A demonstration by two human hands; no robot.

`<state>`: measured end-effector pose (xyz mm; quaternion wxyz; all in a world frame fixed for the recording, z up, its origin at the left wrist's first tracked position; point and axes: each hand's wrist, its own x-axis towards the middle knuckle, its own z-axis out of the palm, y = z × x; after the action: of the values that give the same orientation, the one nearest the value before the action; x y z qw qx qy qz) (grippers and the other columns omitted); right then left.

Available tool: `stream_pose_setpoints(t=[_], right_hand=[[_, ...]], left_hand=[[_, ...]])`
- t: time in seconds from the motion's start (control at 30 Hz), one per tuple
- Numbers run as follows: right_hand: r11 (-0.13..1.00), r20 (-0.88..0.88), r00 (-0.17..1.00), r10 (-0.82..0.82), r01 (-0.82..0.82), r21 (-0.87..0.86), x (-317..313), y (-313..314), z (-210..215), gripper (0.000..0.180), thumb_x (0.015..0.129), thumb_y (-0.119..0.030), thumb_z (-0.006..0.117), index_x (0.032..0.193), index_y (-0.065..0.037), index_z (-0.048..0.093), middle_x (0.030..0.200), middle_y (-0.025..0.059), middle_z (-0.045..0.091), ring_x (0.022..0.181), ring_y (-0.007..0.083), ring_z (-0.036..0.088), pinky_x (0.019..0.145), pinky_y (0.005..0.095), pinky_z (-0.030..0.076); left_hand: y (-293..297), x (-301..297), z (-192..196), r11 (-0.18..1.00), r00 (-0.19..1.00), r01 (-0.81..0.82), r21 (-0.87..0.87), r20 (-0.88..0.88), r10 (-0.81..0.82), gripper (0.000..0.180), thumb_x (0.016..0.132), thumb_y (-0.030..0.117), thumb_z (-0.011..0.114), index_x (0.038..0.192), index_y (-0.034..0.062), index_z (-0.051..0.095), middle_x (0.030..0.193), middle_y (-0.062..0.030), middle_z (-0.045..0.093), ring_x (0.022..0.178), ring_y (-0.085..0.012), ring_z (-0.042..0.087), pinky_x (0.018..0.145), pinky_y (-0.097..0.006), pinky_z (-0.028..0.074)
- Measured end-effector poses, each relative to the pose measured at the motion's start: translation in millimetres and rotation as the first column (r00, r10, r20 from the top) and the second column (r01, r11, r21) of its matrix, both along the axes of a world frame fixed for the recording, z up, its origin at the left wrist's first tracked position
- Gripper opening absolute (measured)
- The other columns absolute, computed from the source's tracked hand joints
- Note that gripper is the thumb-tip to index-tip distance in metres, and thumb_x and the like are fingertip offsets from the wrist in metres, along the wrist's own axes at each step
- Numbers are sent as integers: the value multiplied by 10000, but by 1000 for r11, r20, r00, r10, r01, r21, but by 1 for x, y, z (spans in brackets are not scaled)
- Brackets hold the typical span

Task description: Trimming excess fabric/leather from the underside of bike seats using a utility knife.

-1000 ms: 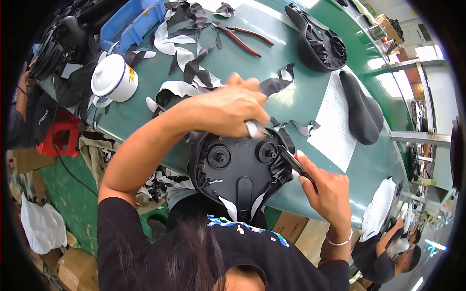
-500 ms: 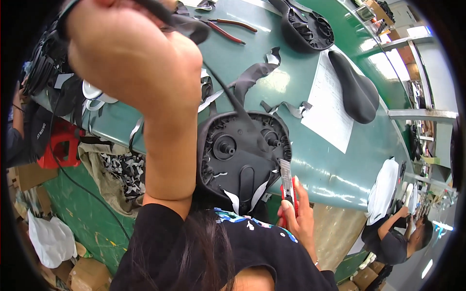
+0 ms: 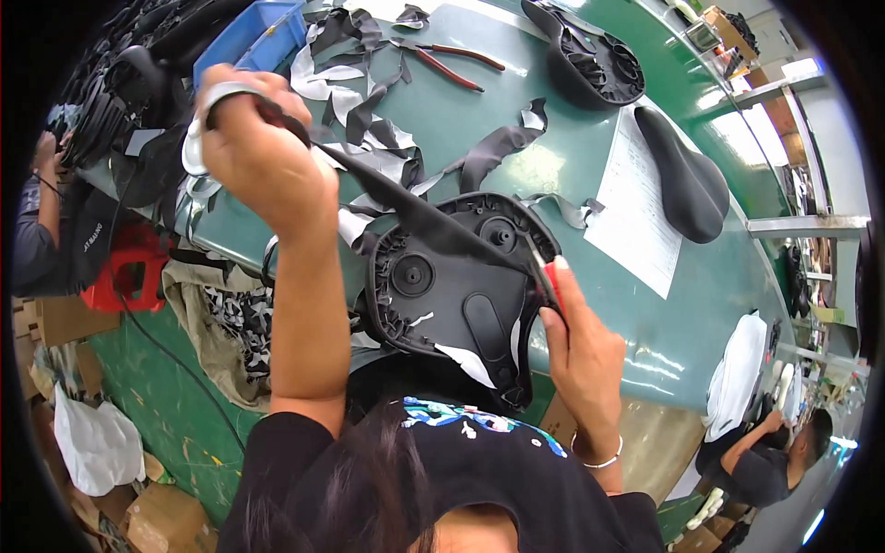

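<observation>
Between both grips, black cover strip (image 3: 406, 207) runs taut off upturned saddle (image 3: 452, 295): left hand (image 3: 258, 152) fisted on its free end, right hand (image 3: 576, 336) pinching knife (image 3: 544, 272) at rim—keep tension w/ blade low.

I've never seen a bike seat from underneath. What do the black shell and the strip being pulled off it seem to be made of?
The seat shell looks like moulded matt plastic: stiff, with round bosses and ribs. The strip in the left hand looks like thin synthetic leather or vinyl, black on one side and pale grey on the other; it stretches taut, and the offcuts curl softly. The right hand holds a small blade.
</observation>
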<state>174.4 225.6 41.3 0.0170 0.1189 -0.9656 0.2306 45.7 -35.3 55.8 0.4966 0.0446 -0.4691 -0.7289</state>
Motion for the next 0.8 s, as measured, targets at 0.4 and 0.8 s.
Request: stream_pose_setpoints(t=[0.4, 0.8], right_hand=[[966, 287, 958, -10, 84, -246, 52, 18, -18, 541, 865, -158, 630, 1361, -87, 427, 955, 164, 660, 748, 291, 659, 627, 370, 505], [491, 232, 967, -101, 251, -834, -66, -24, -54, 563, 900, -181, 607, 1371, -47, 330, 869, 26, 502, 607, 83, 522, 511, 222, 458]], left_hand=[[-43, -25, 4, 360, 698, -456, -814, -75, 713, 226, 877, 96, 455, 717, 57, 609, 678, -34, 550, 564, -128, 518, 548, -312, 463], [25, 65, -29, -439, 592, 600, -669, 740, -319, 398, 649, 304, 759, 989, 134, 643, 922, -20, 564, 919, -226, 555, 766, -348, 408]])
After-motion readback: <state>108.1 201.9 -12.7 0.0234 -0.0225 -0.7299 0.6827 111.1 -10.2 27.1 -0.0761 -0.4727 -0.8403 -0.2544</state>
